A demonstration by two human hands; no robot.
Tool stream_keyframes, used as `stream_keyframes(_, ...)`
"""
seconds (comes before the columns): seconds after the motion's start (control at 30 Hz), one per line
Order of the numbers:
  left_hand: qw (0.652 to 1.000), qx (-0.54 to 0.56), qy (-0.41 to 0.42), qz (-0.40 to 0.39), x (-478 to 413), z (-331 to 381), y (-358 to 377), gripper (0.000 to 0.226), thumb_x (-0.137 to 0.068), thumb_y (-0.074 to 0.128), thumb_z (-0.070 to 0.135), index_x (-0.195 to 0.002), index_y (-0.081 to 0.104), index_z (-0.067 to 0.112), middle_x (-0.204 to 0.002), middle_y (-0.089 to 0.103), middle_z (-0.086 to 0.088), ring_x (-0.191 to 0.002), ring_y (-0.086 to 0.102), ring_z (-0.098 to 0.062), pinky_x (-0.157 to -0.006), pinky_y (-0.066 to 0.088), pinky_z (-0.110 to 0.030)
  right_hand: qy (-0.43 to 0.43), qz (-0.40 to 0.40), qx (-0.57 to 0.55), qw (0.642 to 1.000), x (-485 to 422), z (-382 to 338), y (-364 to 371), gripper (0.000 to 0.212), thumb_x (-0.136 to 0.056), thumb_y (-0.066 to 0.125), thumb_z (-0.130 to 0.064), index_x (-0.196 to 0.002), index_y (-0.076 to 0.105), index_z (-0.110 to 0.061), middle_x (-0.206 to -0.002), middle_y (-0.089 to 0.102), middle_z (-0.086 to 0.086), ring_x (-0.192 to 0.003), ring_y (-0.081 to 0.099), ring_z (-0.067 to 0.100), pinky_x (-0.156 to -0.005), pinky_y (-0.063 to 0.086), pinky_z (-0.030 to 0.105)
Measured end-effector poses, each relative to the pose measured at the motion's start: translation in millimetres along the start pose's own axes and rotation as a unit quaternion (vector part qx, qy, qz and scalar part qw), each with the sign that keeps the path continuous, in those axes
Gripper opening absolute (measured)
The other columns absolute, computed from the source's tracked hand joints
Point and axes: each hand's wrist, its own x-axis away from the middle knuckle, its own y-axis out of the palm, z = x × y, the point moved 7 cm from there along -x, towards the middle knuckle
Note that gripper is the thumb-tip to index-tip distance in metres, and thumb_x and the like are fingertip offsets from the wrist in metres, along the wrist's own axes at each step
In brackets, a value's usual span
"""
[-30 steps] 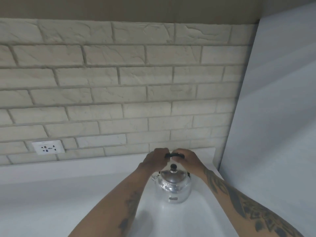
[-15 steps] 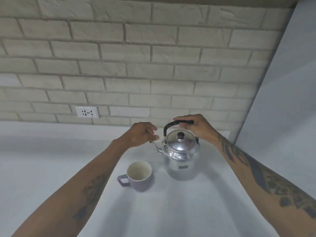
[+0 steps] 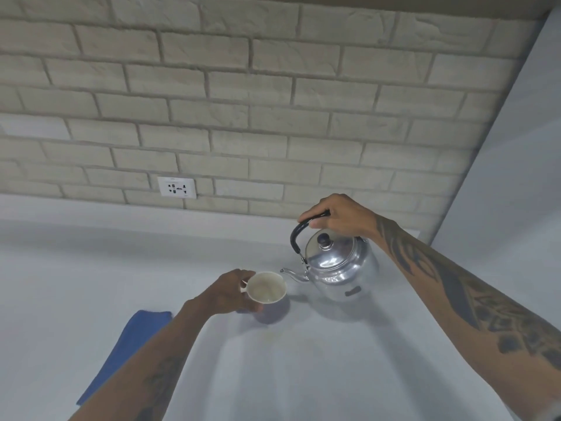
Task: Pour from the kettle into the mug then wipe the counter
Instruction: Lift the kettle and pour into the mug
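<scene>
Kettle first, in the head view, the only 1 here: a shiny metal body with a black knob on its lid, tilted a little toward the left, its spout pointing left toward the mug. Whether its base touches the table or hangs just above it I cannot tell. The right hand is wrapped around the top of the black arched handle, fingers curled over it, the tattooed forearm running off to the lower right.

The mug sits just left of the spout tip, very near it, pale inside and lilac outside, its opening facing up. The left hand grips it from the left side, at the handle, thumb and fingers closed around it. Both hands are well apart from each other, the mug and spout between them.

A blue cloth lies flat on the table to the lower left, partly hidden behind the left forearm. On the brick wall behind, a white socket sits just above the table.
</scene>
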Motion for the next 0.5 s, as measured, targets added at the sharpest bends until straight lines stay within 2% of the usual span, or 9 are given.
stream_keyframes(0.07,1.000,0.019,0.009,0.003,2,0,2,0.047,-0.056,0.088,0.043,-0.097,0.065,0.046,-0.096,0.063,0.022,-0.092,0.060,-0.003,-0.079,0.053,-0.024,0.005,-0.014,0.025,1.000,-2,-6,4,0.023,-0.087,0.067,-0.020,-0.104,0.075,-0.033,-0.084,0.063,-0.029,-0.092,0.062,0.000,-0.087,0.046,0.020)
stream_keyframes(0.13,0.999,0.035,0.021,-0.001,5,4,2,0.047,-0.057,0.088,0.043,-0.093,0.062,0.059,-0.096,0.060,0.034,-0.083,0.060,0.008,-0.069,0.052,-0.011,0.007,-0.024,0.046,0.999,-4,-11,7,0.022,-0.087,0.067,-0.022,-0.103,0.075,-0.035,-0.083,0.061,-0.030,-0.091,0.062,0.001,-0.088,0.047,0.023)
stream_keyframes(0.2,0.999,0.041,0.030,-0.003,9,9,0,0.047,-0.058,0.088,0.040,-0.090,0.061,0.062,-0.095,0.059,0.038,-0.078,0.059,0.012,-0.062,0.050,-0.006,0.007,-0.031,0.062,0.998,-6,-14,9,0.022,-0.087,0.067,-0.023,-0.102,0.075,-0.036,-0.082,0.059,-0.032,-0.089,0.061,0.000,-0.088,0.049,0.026)
stream_keyframes(0.37,0.998,0.046,0.032,0.001,9,10,-1,0.041,-0.060,0.090,0.035,-0.090,0.065,0.050,-0.087,0.062,0.032,-0.069,0.058,0.010,-0.056,0.047,-0.005,-0.004,-0.043,0.106,0.993,-7,-28,11,0.022,-0.086,0.066,-0.024,-0.103,0.075,-0.035,-0.080,0.057,-0.034,-0.091,0.064,0.010,-0.089,0.053,0.036)
stream_keyframes(0.5,0.998,0.044,0.033,0.006,4,6,2,0.045,-0.061,0.090,0.034,-0.100,0.069,0.029,-0.087,0.065,0.014,-0.061,0.054,0.006,-0.056,0.044,-0.007,0.005,-0.048,0.116,0.992,-6,-34,9,0.022,-0.087,0.064,-0.023,-0.102,0.075,-0.034,-0.094,0.070,-0.018,-0.091,0.067,0.021,-0.087,0.055,0.042)
